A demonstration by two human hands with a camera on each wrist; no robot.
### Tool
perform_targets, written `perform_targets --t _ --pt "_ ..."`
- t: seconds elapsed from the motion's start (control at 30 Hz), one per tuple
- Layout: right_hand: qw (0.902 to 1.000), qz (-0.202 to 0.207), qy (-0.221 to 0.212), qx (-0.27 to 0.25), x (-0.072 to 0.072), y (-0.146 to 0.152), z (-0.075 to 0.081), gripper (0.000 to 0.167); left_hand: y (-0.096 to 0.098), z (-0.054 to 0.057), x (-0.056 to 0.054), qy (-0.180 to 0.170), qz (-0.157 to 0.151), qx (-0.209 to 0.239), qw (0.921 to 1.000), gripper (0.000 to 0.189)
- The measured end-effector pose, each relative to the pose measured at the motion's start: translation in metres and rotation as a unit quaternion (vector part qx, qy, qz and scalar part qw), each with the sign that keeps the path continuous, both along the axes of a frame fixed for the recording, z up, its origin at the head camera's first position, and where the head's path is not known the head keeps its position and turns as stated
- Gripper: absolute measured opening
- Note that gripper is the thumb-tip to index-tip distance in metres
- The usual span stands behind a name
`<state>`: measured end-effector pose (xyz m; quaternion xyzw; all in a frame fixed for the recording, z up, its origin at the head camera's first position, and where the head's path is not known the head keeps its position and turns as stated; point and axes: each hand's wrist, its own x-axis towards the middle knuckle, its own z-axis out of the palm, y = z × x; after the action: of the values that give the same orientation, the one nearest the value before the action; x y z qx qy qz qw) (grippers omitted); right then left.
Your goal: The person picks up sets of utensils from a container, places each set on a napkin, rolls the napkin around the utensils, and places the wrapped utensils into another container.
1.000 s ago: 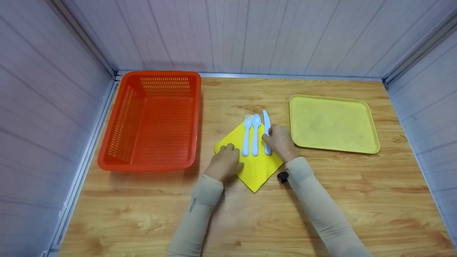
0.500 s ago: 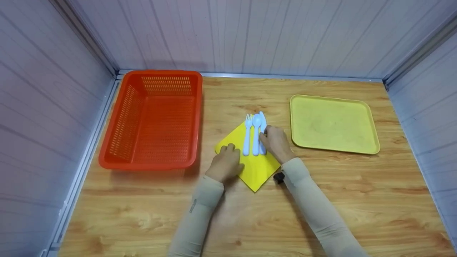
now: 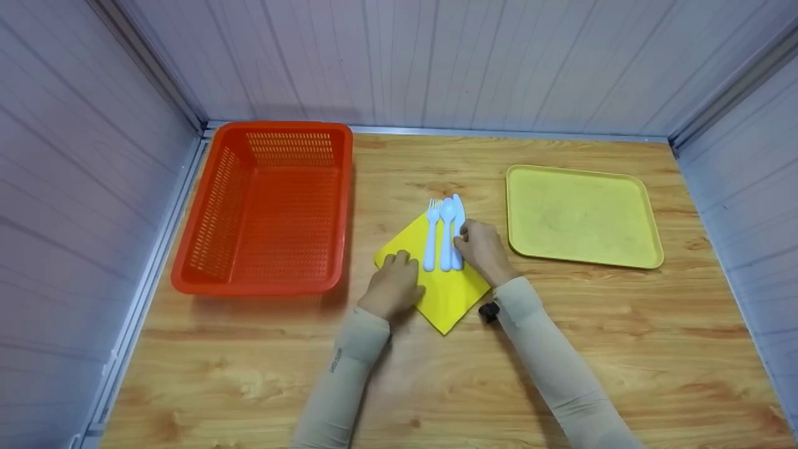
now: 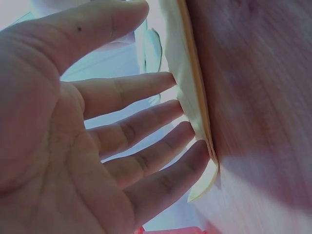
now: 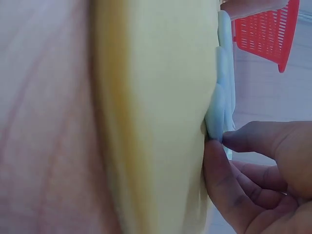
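Observation:
A folded yellow napkin (image 3: 445, 305) lies diagonally on the wooden table. On it, side by side, are a pale blue fork (image 3: 430, 244), a spoon (image 3: 446, 244) and a knife (image 3: 459, 213). My right hand (image 3: 485, 249) pinches the knife between thumb and index finger beside the spoon, and in the right wrist view the thumb touches its edge. On the napkin's left corner rests my left hand (image 3: 393, 284). Its fingers (image 4: 141, 129) are spread and nearly straight in the left wrist view, fingertips against the napkin and nothing in the palm.
An orange-red perforated basket (image 3: 340, 249) stands to the left, with nothing seen inside. To the right lies a pale yellow tray (image 3: 583, 215). Panelled walls (image 3: 399, 68) close off the back and both sides of the wooden table (image 3: 623, 330).
The knife has slid left in my right hand, from apart to close against the spoon. In the last half second it barely moves. My left hand stays put.

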<state>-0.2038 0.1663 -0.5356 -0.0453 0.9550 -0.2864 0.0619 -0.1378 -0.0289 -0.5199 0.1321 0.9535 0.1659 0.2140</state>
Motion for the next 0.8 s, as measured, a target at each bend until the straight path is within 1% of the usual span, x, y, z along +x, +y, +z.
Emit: perform_targets --t 0.13,0.27,0.4,0.47,0.57,0.63,0.7,0.8 --pt "1.0 0.003 0.003 0.004 0.002 0.001 0.001 0.022 0.001 0.001 0.001 0.006 -0.003 -0.003 1.0 0.048" --pt "1.0 0.0 0.001 0.003 0.003 0.002 0.002 0.021 0.001 0.0 0.001 -0.002 -0.002 -0.005 1.0 0.05" --pt "1.0 0.001 0.008 0.003 0.004 0.004 0.002 0.023 0.0 0.0 0.001 -0.009 -0.002 -0.004 0.9999 0.053" --pt "0.9999 0.0 0.011 0.005 0.006 0.006 0.003 0.024 -0.001 0.0 0.001 -0.007 -0.006 -0.003 1.0 0.055" --pt "1.0 0.001 0.004 0.004 0.011 0.011 0.005 0.025 -0.003 0.0 0.002 0.002 -0.016 -0.004 0.9999 0.058" --pt "0.9999 0.012 -0.002 0.004 0.015 0.014 0.007 0.027 -0.005 -0.001 0.004 0.014 -0.025 -0.003 0.9996 0.057" --pt "0.9995 0.03 -0.004 0.007 0.021 0.019 0.007 0.028 -0.007 -0.002 0.008 0.03 -0.034 -0.001 0.999 0.054" --pt "0.9971 0.07 0.003 0.027 0.032 0.026 0.007 0.029 -0.012 -0.006 0.015 0.064 -0.052 0.003 0.9966 0.044"
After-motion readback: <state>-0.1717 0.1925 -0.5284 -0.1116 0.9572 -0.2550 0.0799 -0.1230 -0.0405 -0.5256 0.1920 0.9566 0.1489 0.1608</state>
